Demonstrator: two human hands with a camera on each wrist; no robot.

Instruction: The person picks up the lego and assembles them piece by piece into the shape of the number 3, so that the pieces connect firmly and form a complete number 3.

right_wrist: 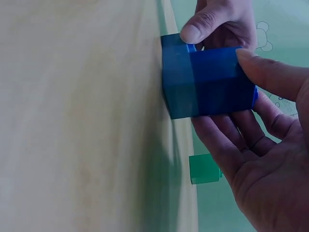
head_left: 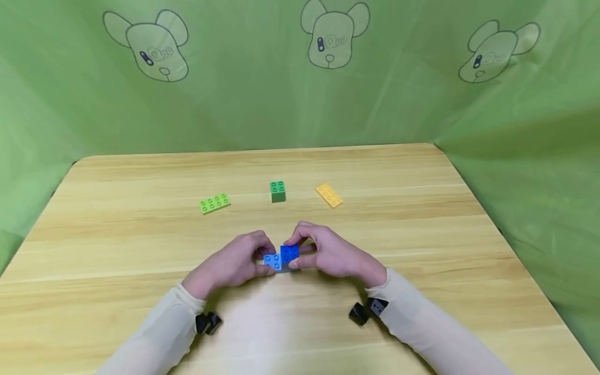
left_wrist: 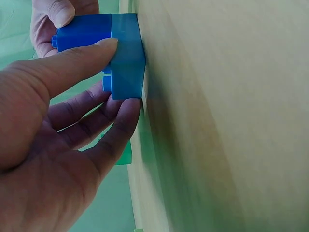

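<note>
Near the middle of the table, a light blue brick point(head_left: 272, 261) lies flat with its studs up. A dark blue brick point(head_left: 289, 253) with a two-by-two stud top stands on its right end, and the right wrist view shows their faces meeting with no visible gap. My left hand point(head_left: 239, 260) holds the light blue brick between thumb and fingers at its left end. My right hand point(head_left: 335, 253) pinches the dark blue brick, thumb on the near side and fingers on the far side. In the left wrist view, the thumb presses the light blue brick point(left_wrist: 128, 63).
Beyond the hands lie a lime green plate brick point(head_left: 215, 203) at left, a green brick point(head_left: 277, 191) in the middle and a yellow-orange plate brick point(head_left: 329, 195) at right. A green curtain point(head_left: 262, 114) surrounds the wooden table point(head_left: 117, 224) at the back and sides.
</note>
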